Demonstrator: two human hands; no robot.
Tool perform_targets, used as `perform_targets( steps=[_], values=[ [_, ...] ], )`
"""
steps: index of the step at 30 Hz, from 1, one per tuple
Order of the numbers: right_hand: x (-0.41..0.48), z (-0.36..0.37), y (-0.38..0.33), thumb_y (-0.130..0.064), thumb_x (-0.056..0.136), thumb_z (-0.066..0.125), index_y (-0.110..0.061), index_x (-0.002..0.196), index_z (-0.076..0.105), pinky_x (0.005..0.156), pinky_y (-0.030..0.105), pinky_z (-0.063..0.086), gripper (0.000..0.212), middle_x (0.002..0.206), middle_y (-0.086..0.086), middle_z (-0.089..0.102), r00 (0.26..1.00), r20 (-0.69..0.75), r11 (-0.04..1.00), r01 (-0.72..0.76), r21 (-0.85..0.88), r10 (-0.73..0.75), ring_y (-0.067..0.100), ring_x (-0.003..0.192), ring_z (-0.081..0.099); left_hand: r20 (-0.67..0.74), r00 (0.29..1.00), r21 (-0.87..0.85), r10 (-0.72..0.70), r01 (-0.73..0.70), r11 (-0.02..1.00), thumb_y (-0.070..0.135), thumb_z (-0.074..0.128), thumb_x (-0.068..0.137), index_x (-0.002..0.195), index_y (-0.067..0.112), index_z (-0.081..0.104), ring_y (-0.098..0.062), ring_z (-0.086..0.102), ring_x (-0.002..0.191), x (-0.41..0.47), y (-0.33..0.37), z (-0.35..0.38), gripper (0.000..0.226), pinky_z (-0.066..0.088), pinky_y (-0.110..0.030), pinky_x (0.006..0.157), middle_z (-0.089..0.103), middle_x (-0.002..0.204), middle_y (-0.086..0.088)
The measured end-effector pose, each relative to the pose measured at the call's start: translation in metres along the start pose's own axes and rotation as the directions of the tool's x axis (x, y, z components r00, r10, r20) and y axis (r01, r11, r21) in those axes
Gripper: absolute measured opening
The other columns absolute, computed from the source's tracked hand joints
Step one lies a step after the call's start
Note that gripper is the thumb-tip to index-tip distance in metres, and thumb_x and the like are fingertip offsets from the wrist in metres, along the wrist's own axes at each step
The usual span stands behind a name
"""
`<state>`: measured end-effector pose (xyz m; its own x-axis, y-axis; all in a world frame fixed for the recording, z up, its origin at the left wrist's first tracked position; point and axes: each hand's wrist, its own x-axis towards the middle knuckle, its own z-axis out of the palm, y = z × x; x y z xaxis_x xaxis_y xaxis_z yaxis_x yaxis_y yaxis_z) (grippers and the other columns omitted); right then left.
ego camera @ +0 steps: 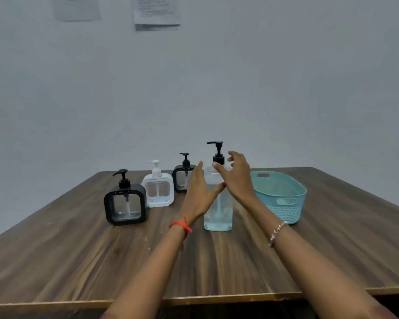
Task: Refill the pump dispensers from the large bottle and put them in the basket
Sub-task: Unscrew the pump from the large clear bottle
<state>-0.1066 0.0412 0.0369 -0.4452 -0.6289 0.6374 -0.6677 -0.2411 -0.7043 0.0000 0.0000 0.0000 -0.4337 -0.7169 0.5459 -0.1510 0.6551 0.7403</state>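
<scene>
Now L hand (pixel 197 194), R hand (pixel 237 178) both spread open, flanking big bottle (pixel 218 215); contact unclear.

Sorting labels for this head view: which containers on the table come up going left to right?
In order: near black dispenser → white dispenser → far black dispenser → large clear bottle → blue basket.

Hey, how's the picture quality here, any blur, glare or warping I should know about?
Head view: dim, even, bluish light, no hard shadows or glare on the table; wide-angle stretch splays its edges; wall papers too blurred to read; the clear bottle shows its liquid only faintly; the left hand and right hand look slightly soft.
</scene>
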Motion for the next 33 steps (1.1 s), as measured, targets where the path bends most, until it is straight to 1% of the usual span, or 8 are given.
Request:
perform_targets(
  steps=[4,6,8,13,17,23,29,33],
  values=[
    [0.028,0.010,-0.005,-0.041,0.080,0.067,-0.002,0.104,0.061,0.087,0.041,0.047,0.047,0.108,0.012,0.060,0.997,0.057,0.980,-0.045,-0.194,0.057,0.027,0.101,0.056,0.037,0.999,-0.027,0.013,-0.012,1.000,0.032,0.068,0.082,0.138,0.015,0.031,-0.002,0.038,0.128,0.021,0.001,-0.001,0.069,0.030,-0.023,0.106,0.039,0.140,0.005],
    [0.036,0.012,-0.004,-0.035,0.077,0.071,-0.001,0.078,0.066,0.071,0.038,0.048,0.035,0.080,0.011,0.065,0.996,0.059,0.982,-0.056,-0.179,0.068,0.024,0.077,0.061,0.054,0.998,-0.077,0.026,-0.022,0.997,0.025,0.070,0.080,0.122,0.021,0.043,0.010,0.049,0.105,0.027,0.000,0.002,0.050,0.039,-0.013,0.091,0.050,0.117,0.015],
    [0.041,0.009,-0.004,-0.026,0.076,0.074,0.000,0.060,0.063,0.056,0.029,0.040,0.033,0.058,0.011,0.060,0.996,0.066,0.993,-0.050,-0.108,0.057,0.016,0.054,0.054,0.074,0.997,-0.087,0.033,-0.026,0.996,0.026,0.068,0.082,0.125,0.019,0.043,0.006,0.051,0.106,0.033,-0.003,0.004,0.050,0.037,-0.007,0.087,0.051,0.119,0.012],
    [0.052,0.000,0.001,-0.018,0.074,0.076,0.015,0.078,0.065,0.057,0.027,0.036,0.036,0.075,0.031,0.063,0.980,0.190,0.999,-0.054,-0.005,0.054,0.017,0.059,0.050,0.122,0.992,-0.049,-0.008,0.014,0.999,0.031,0.060,0.088,0.143,0.011,0.023,-0.013,0.034,0.130,0.039,-0.010,0.006,0.069,0.026,-0.017,0.100,0.030,0.144,-0.005],
    [0.059,-0.016,0.008,-0.009,0.078,0.072,-0.001,0.095,0.070,0.077,0.027,0.049,0.020,0.089,0.014,0.072,0.918,0.396,0.985,-0.082,0.149,0.016,0.013,0.076,0.064,0.136,0.991,-0.063,-0.023,0.031,0.998,0.031,0.061,0.087,0.141,0.011,0.024,-0.005,0.036,0.118,0.040,-0.013,0.004,0.068,0.028,-0.007,0.089,0.031,0.142,-0.003],
    [0.067,-0.026,0.023,0.008,0.085,0.054,0.002,0.127,0.047,0.097,0.030,0.049,0.044,0.114,0.016,0.062,0.807,0.590,0.816,-0.345,0.464,0.005,0.022,0.103,0.064,0.119,0.992,-0.059,-0.042,0.050,0.997,0.035,0.060,0.087,0.143,0.009,0.018,-0.008,0.035,0.122,0.037,-0.012,0.005,0.075,0.027,-0.009,0.091,0.028,0.143,-0.002],
    [0.061,-0.008,0.011,-0.024,0.062,0.085,-0.012,0.098,0.057,0.065,0.017,0.044,0.048,0.077,-0.006,0.059,0.966,0.258,1.000,-0.015,0.008,0.012,0.005,0.070,0.057,0.110,0.994,-0.100,-0.021,0.032,0.994,0.034,0.061,0.087,0.139,0.012,0.025,-0.010,0.038,0.125,0.034,-0.013,0.006,0.067,0.032,-0.005,0.087,0.032,0.139,-0.001],
    [0.066,-0.025,0.012,0.008,0.067,0.074,-0.009,0.097,0.059,0.079,0.024,0.049,0.038,0.090,0.010,0.070,0.903,0.425,0.943,-0.197,0.269,0.068,0.010,0.078,0.068,0.114,0.992,-0.091,-0.046,0.056,0.994,0.034,0.061,0.087,0.144,0.011,0.015,-0.005,0.033,0.120,0.034,-0.013,0.006,0.077,0.028,-0.012,0.092,0.026,0.147,-0.003]
  ],
)
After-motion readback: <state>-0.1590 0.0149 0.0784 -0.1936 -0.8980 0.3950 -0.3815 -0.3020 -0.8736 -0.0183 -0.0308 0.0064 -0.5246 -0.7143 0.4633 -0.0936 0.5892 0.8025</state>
